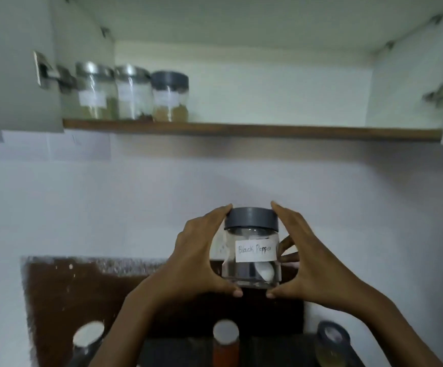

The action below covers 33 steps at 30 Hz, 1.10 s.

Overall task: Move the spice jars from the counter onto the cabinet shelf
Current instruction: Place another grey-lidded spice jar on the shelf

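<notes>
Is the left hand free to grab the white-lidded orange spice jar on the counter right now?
Probably not yet. The left hand and the right hand both grip the Black Pepper jar, held above the counter. The orange spice jar stands unobstructed below them.

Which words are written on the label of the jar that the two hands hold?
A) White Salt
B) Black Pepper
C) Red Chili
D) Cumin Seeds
B: the white label on the jar between the left hand and right hand reads Black Pepper.

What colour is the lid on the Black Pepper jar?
Dark grey lid on the Black Pepper jar; the head view shows it.
</notes>
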{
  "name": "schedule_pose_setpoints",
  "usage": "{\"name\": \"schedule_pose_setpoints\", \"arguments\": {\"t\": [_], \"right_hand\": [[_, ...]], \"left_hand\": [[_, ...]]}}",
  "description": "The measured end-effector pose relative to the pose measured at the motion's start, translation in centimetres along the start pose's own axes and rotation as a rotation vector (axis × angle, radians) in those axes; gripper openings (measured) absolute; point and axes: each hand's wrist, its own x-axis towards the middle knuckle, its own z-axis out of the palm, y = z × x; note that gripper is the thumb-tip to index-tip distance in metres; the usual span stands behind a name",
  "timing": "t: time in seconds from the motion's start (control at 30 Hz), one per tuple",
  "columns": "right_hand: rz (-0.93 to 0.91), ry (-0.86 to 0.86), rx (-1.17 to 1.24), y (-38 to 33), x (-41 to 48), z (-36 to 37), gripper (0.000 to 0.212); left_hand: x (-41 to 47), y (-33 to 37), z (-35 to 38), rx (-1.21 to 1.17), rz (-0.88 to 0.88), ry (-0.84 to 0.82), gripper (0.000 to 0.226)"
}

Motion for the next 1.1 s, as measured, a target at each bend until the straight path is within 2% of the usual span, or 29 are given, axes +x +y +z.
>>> {"name": "schedule_pose_setpoints", "arguments": {"t": [0.23,0.43,0.63,0.73,0.87,0.97,1.1], "right_hand": [[-0.192,0.189,-0.167,-4.3,8.8,-4.7,0.132],[-0.251,0.283,-0.29,-6.6,15.5,-6.6,0.135],[-0.24,0.365,-0.405,-7.0,22.3,-8.0,0.134],[-0.216,0.396,-0.447,-6.2,24.8,-8.1,0.131],[-0.151,0.398,-0.467,-4.7,27.0,-8.0,0.125],[-0.127,0.362,-0.426,-4.2,28.3,-8.1,0.122],[-0.157,0.295,-0.328,-4.1,29.4,-7.8,0.119]], "left_hand": [[7.2,-0.1,-9.2,0.276,0.209,0.197,0.126],[11.6,-0.6,-15.3,0.464,0.316,0.296,0.127],[16.6,-1.9,-18.0,0.556,0.292,0.376,0.128],[18.7,-4.0,-17.5,0.637,0.225,0.426,0.131],[19.7,-8.0,-15.7,0.696,0.081,0.452,0.108],[19.8,-10.5,-14.3,0.804,0.084,0.49,0.094],[20.5,-11.5,-13.6,0.846,0.113,0.551,0.091]]}}
